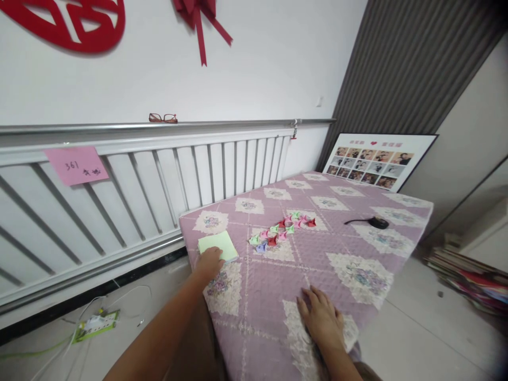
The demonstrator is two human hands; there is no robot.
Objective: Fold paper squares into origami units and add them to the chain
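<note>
My left hand (211,262) rests on the near edge of a stack of pale green square paper (216,243) at the table's left corner. Its fingers lie over the top sheet, and the thumb is hard to make out. On the lace-patterned tablecloth, my right hand (322,316) lies palm down with its fingers stretched out, holding nothing. Between and beyond the hands, several small folded paper pieces (282,235) in red, pink, green and blue sit in a slanting double row.
A black coiled object with a short tail (378,223) lies on the table's right side. Behind the table stands a framed photo board (367,159). A white radiator (146,190) runs along the wall, with glasses (163,118) on its rail. A power strip (96,325) with cables lies on the floor.
</note>
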